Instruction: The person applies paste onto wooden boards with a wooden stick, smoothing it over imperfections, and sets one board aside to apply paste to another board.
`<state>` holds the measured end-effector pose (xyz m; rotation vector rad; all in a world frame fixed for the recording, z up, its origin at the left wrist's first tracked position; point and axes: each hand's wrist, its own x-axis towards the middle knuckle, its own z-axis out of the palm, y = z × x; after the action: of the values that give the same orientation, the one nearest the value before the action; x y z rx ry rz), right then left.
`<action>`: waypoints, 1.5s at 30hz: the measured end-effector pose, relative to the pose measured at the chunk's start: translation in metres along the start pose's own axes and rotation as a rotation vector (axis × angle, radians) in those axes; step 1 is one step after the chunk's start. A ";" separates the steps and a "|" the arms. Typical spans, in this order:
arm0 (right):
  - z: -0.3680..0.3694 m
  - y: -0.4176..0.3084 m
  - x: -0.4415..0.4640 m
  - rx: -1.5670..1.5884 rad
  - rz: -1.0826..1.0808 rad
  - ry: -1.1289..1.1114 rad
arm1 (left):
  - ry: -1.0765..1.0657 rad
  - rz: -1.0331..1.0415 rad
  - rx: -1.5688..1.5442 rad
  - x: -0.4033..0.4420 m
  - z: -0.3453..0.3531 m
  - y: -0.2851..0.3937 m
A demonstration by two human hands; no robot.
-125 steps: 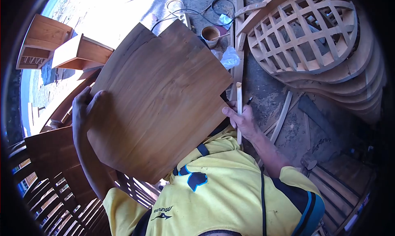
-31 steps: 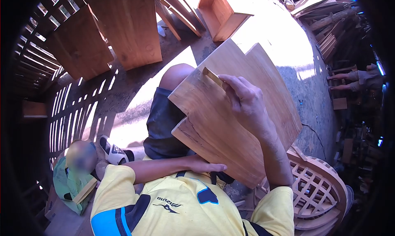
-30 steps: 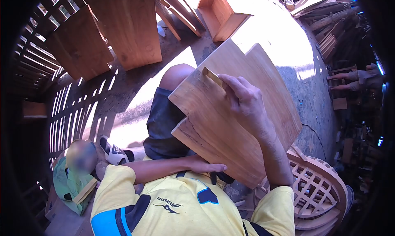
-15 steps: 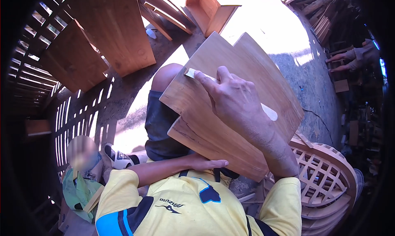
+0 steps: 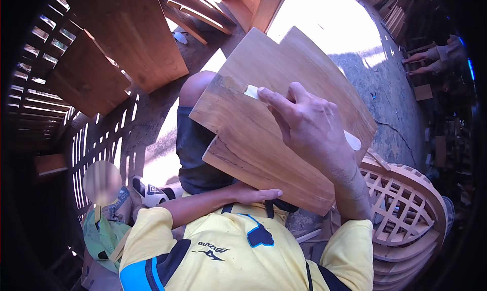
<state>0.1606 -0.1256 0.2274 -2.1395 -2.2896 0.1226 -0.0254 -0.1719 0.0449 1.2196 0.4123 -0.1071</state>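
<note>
Scraper point(image 5: 251, 91) tip has slid inward from the board's point(image 5: 269, 139) edge by the left knee point(image 5: 197, 85); brown smear point(image 5: 231, 83) beside it. Keep blade low, pressure even, board braced; it lies across the lap. Right hand point(image 5: 314, 118) grasps scraper, index finger near tip, handle end past palm. Left hand point(image 5: 253, 194) at lower edge, fingers partly hidden, grip unclear.

Place: a woodworking workshop, as it seems
Wall: wooden slats point(image 5: 31, 90), with gaps that let daylight enter
Floor: hard, grey floor point(image 5: 165, 95), striped by sunlight
Near the wall: large wooden panels point(image 5: 124, 32)
Behind: open wooden box point(image 5: 248, 9) and piled boards point(image 5: 398, 14)
Beside the person: curved wooden frame point(image 5: 439, 227) with lattice
</note>
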 end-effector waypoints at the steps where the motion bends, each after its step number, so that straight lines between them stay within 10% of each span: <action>1: 0.009 -0.002 0.000 -0.006 -0.057 0.058 | -0.007 -0.015 0.004 -0.001 0.000 0.000; 45: 0.029 -0.030 -0.041 0.164 -0.215 -0.023 | -0.028 0.256 0.039 0.006 -0.002 -0.016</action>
<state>0.1320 -0.1704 0.2026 -1.8138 -2.4094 0.3217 -0.0253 -0.1754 0.0280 1.2979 0.2281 0.0881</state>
